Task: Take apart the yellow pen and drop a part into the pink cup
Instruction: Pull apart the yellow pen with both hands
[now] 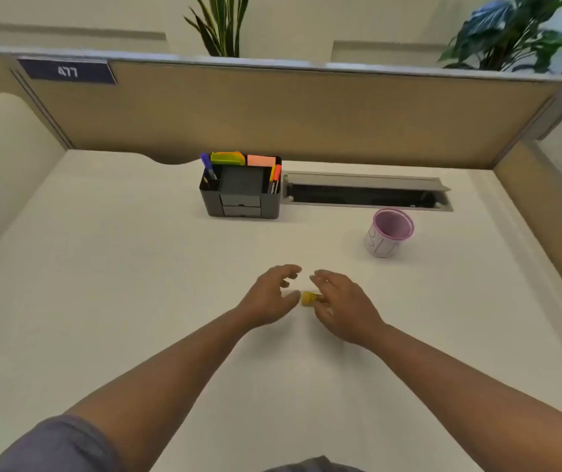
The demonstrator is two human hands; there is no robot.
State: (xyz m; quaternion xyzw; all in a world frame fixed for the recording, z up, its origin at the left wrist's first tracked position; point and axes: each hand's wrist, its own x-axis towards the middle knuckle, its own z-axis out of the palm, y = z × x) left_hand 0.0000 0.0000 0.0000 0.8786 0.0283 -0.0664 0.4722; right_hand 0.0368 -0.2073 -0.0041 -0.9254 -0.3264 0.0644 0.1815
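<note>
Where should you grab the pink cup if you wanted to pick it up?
Grip the pink cup around its side wall just under the rim, coming from the near right, where the right hand is closest. It stands upright with its mouth open and bare desk around it, so nothing blocks the fingers.

My right hand [337,306] covers most of the yellow pen [308,298], leaving only a blurred stub showing. My fingertips are motion-blurred, so whether either hand grips it is unclear.

Matt off-white desk [136,267], glossy yellow plastic pen [308,297], smooth matt black plastic organiser [242,202].
</note>
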